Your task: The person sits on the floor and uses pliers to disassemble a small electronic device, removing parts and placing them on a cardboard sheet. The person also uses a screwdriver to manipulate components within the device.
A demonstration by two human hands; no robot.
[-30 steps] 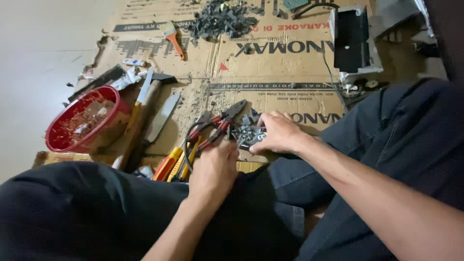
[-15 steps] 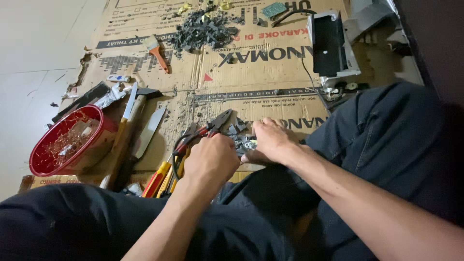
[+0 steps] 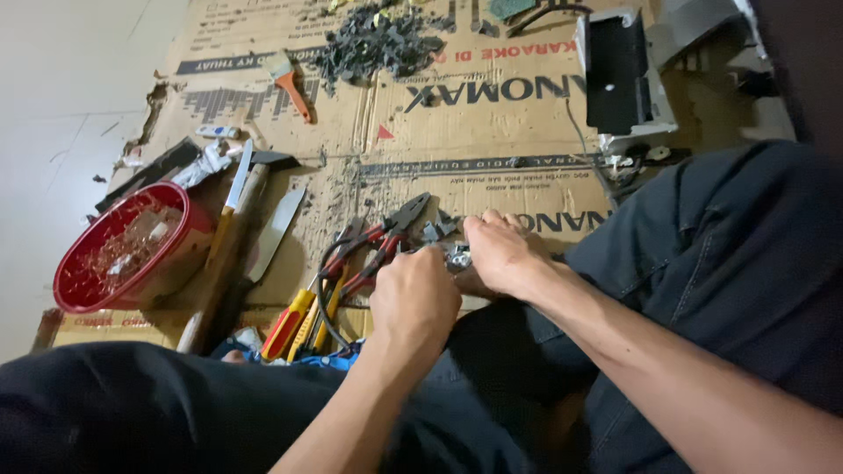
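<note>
Down on the floor, seen from the head camera:

Left hand: the left hand (image 3: 414,297) is curled into a loose fist, knuckles up, just left of a small grey metal part (image 3: 457,256); whether its fingers actually pinch the part is hidden by the back of the hand.
Right hand: the right hand (image 3: 498,254) is closed over the same part from the right, fingers bent down on it, thumb side toward the left hand.
Small metal part: sits between the two hands, low over the cardboard sheet (image 3: 492,114), just in front of the person's crossed legs in dark trousers (image 3: 720,263); its shape is too small to make out.
Pliers: red-handled pliers (image 3: 386,237) lie on the cardboard just left of the hands, jaws pointing up and right, with a second red-handled pair beside them.
Yellow-handled tools: a cluster of yellow and red handles (image 3: 299,320) lies near the left knee.
Red bowl: a red bowl (image 3: 92,281) of small pale scraps stands at the far left edge of the cardboard.
Long tools: a wooden-handled tool (image 3: 219,263) and a flat metal blade (image 3: 275,230) lie between the bowl and the pliers.
Scraper: an orange-handled scraper (image 3: 290,83) lies farther up the sheet.
Scrap heap: a pile of dark broken pieces (image 3: 378,44) lies at the top, well apart from the hands.
Black casing: an open black box in a white frame (image 3: 619,75) lies at the upper right.
</note>
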